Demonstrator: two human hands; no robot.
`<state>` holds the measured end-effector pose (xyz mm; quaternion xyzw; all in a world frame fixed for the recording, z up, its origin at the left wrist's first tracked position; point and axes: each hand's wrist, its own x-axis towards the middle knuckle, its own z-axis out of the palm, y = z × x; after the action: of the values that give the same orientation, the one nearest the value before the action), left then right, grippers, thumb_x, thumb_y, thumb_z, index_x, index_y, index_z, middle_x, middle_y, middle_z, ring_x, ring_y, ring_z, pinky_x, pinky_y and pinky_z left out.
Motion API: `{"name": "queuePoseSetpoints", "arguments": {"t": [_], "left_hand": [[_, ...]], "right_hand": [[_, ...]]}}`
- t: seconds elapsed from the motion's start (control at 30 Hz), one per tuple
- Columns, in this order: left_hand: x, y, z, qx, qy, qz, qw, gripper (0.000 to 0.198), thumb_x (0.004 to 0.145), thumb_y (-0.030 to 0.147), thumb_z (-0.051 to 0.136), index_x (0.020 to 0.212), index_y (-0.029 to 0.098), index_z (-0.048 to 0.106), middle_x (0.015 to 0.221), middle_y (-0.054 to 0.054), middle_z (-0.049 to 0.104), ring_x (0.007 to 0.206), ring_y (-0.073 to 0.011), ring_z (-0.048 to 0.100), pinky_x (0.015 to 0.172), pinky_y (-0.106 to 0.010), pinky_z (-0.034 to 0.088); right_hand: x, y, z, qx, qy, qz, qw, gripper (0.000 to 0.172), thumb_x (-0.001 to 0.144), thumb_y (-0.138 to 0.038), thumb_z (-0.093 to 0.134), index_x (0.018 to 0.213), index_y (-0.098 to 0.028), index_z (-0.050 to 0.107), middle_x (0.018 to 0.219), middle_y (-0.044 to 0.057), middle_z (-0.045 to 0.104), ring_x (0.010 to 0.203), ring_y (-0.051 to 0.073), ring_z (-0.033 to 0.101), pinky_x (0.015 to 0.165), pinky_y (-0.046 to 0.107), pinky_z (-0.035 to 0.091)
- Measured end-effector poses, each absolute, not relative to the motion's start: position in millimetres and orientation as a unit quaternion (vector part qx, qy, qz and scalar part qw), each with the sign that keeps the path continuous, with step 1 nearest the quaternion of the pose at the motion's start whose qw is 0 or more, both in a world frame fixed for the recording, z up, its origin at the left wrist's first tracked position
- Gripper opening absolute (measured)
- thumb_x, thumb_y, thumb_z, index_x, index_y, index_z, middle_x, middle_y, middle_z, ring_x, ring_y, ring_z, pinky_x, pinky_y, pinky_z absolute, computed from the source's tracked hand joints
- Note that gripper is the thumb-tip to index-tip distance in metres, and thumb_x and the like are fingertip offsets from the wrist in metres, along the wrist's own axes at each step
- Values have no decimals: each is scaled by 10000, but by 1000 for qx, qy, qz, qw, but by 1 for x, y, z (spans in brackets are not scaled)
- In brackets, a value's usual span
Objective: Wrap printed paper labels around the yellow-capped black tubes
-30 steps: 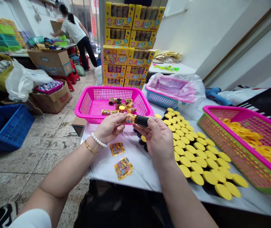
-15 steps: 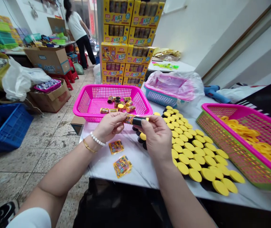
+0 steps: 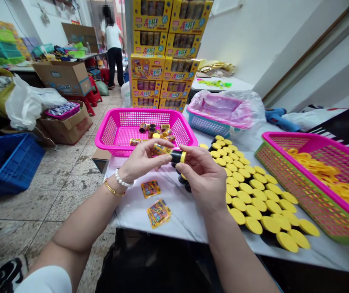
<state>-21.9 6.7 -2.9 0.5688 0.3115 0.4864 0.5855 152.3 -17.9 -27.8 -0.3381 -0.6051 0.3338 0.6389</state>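
Both hands hold one small black tube with a yellow cap (image 3: 176, 156) over the white table (image 3: 177, 219). My left hand (image 3: 142, 162) pinches the printed label end of it; my right hand (image 3: 203, 175) grips the capped end. Just behind them stands a pink basket (image 3: 113, 132) with several labelled tubes inside. To the right, many black tubes with yellow caps (image 3: 253, 199) stand in rows. Printed sticker sheets (image 3: 159, 212) lie on the table below my left wrist.
A pink basket in a green one (image 3: 287, 173) at right holds yellow rings. A blue basket with a plastic bag (image 3: 220, 114) sits behind. Stacked yellow cartons (image 3: 162, 65), cardboard boxes and a blue crate (image 3: 6, 162) stand on the floor; a person stands far back.
The tube has turned in my fingers and its yellow cap now shows; my left fingers have slid along the label. The person at the back has walked to the right.
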Motion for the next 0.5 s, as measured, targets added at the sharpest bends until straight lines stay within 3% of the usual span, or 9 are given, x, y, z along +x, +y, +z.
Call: {"name": "queuePoseSetpoints", "arguments": {"t": [0.13,0.23,0.37,0.5], "left_hand": [[-24,10,-6,572,320,484,580,310,677,277,859,917,157,706,775,-18,675,635,-99,618,596,-218,499],[-24,15,-10,567,297,484,597,344,663,268,866,950,157,713,804,-28,692,670,-116,646,616,-232,520],[-24,19,-18,571,295,475,601,337,728,323,830,982,145,699,730,-11,676,562,-88,589,554,-224,489],[-21,19,-21,595,309,477,569,350,694,332,862,922,135,685,803,-23,692,645,-99,621,614,-232,508]], "right_hand": [[153,-16,-31,-370,-652,264,607,330,804,-242,789,1122,-278,710,1044,22,702,918,186,661,865,391,571],[153,-16,-32,-373,-674,204,605,289,817,-223,781,1093,-267,709,1012,23,711,869,183,647,799,373,565],[149,-15,-32,-373,-702,96,599,230,852,-187,731,1072,-253,706,1058,49,704,956,208,670,829,386,577],[146,-12,-34,-379,-727,32,571,177,853,-206,741,1023,-235,699,950,44,726,870,197,691,781,361,596]]}}
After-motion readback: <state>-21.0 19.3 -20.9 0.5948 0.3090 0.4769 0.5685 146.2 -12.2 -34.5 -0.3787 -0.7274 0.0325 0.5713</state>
